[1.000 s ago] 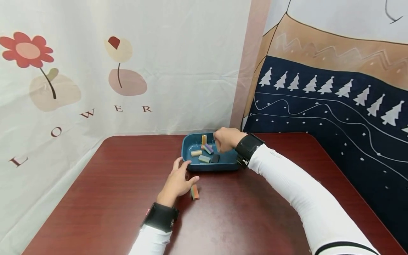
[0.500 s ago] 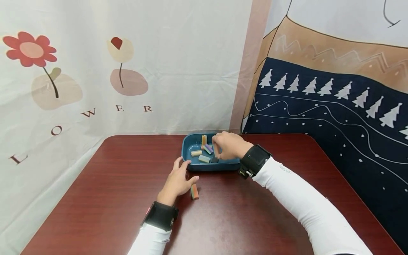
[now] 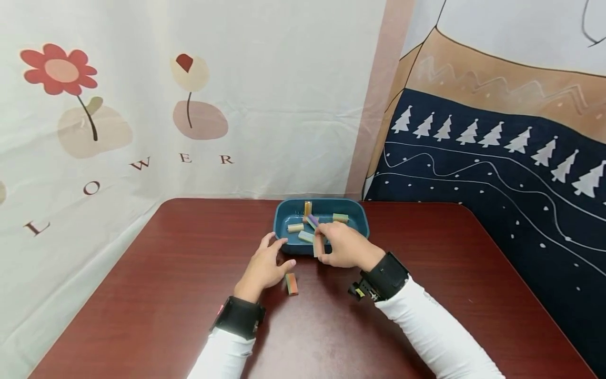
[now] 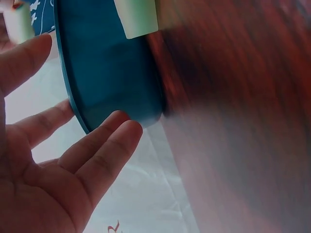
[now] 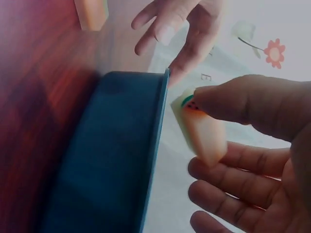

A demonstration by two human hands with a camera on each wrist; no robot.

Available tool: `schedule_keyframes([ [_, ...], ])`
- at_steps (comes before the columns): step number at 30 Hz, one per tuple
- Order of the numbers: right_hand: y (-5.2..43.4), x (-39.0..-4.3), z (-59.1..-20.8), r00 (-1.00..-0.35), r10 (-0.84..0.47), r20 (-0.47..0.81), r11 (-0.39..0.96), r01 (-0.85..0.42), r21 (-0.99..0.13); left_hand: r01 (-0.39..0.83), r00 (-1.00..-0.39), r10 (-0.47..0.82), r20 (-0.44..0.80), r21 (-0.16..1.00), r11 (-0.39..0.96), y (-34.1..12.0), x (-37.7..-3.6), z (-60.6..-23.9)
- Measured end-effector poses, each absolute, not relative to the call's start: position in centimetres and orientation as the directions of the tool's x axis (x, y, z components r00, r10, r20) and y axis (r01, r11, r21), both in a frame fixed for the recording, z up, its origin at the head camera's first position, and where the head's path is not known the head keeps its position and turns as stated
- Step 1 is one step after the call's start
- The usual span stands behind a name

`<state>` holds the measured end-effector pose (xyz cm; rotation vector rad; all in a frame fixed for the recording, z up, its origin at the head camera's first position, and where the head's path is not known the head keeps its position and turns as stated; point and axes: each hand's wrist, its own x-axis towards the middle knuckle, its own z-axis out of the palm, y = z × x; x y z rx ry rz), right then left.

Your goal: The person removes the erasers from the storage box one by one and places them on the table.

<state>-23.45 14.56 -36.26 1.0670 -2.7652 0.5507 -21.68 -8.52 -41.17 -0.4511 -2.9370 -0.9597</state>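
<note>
A blue tray (image 3: 362, 223) sits at the table's far middle and holds several small coloured blocks (image 3: 295, 227). My left hand (image 3: 272, 253) lies on the table with straight fingers (image 4: 104, 141) touching the tray's front left corner (image 4: 112, 68). My right hand (image 3: 327, 246) is at the tray's front rim and pinches a pale orange block (image 3: 316, 245) between thumb and fingers. In the right wrist view that pale orange block (image 5: 204, 133) hangs just outside the tray wall (image 5: 116, 155). An orange and green block (image 3: 291, 283) lies on the table beside my left hand.
The dark red table (image 3: 156, 295) stands in a corner. A flower-print curtain (image 3: 142, 105) hangs behind and to the left, and a navy tree-print cloth (image 3: 497, 173) hangs to the right. The table's right edge (image 3: 530, 295) runs close by.
My right hand has drawn back from inside the tray to its front rim, bringing a pale block with it. A green block at the tray's back right is now uncovered. The left hand stayed put.
</note>
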Motion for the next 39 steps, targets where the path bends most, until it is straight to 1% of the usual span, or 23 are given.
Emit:
schedule_keyframes([
  [4, 14.6, -22.8, -37.2, -0.791, -0.581, 0.189, 0.717, -0.608, -0.342, 0.288, -0.956, 0.271, 0.116, 0.564, 0.774, -8.5, -21.8, -41.2],
  [6, 14.6, -22.4, -37.7, -0.806, -0.568, 0.165, 0.723, -0.585, -0.367, 0.291, -0.955, 0.271, 0.119, 0.558, 0.777, -8.5, -21.8, -41.3],
  [13, 14.2, -21.6, -39.5, -0.828, -0.544, 0.134, 0.722, -0.544, -0.427, 0.293, -0.954, 0.273, 0.121, 0.554, 0.779, -8.5, -21.8, -41.2],
  [18, 13.6, -21.3, -40.3, -0.849, -0.522, 0.081, 0.750, -0.501, -0.432, 0.294, -0.954, 0.271, 0.125, 0.556, 0.778, -8.6, -21.7, -41.2],
  [23, 13.3, -21.3, -41.0, -0.852, -0.524, 0.008, 0.775, -0.481, -0.411, 0.277, -0.959, 0.263, 0.109, 0.567, 0.776, -8.7, -21.6, -41.4],
  [30, 13.3, -21.7, -41.4, -0.859, -0.511, -0.037, 0.800, -0.460, -0.385, 0.256, -0.964, 0.251, 0.090, 0.569, 0.782, -8.7, -21.9, -41.1],
  [39, 13.4, -21.7, -41.9, -0.840, -0.541, -0.043, 0.780, -0.481, -0.401, 0.252, -0.965, 0.246, 0.090, 0.569, 0.783, -8.7, -22.1, -41.3],
])
